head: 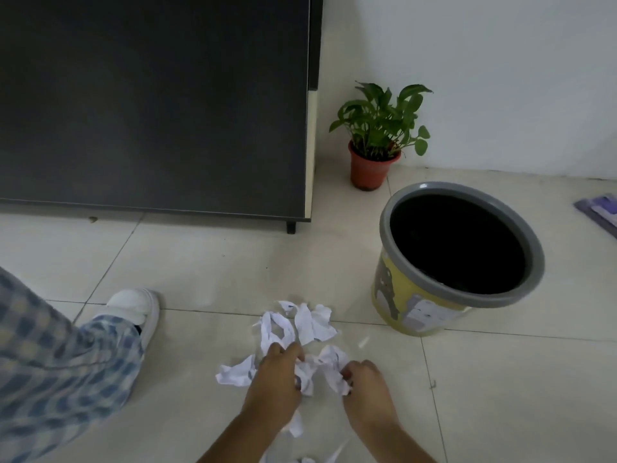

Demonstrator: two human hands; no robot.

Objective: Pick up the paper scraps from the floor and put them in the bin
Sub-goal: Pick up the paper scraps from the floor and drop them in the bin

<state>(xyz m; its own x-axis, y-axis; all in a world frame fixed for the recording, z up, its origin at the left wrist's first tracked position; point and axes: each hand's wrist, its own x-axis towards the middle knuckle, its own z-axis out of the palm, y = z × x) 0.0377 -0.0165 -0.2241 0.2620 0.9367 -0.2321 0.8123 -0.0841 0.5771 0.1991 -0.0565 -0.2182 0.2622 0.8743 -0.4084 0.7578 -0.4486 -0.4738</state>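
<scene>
Crumpled white paper scraps [302, 324] lie in a loose pile on the tiled floor near the bottom centre. My left hand [275, 379] is closed on a scrap at the pile's near side. Just right of it, my right hand [365, 385] pinches another crumpled scrap [332, 365]. One scrap [235, 374] lies left of my left hand, and more bits show under my forearms. The bin [420, 309], yellow with a grey rim and a dark inside, stands upright to the right of and beyond the pile.
A dark cabinet [153, 105] on short legs fills the upper left. A potted plant [374, 162] stands by the wall behind the bin. My checked trouser leg and white shoe [138, 309] are at the left. A purple object [599, 208] lies at the right edge.
</scene>
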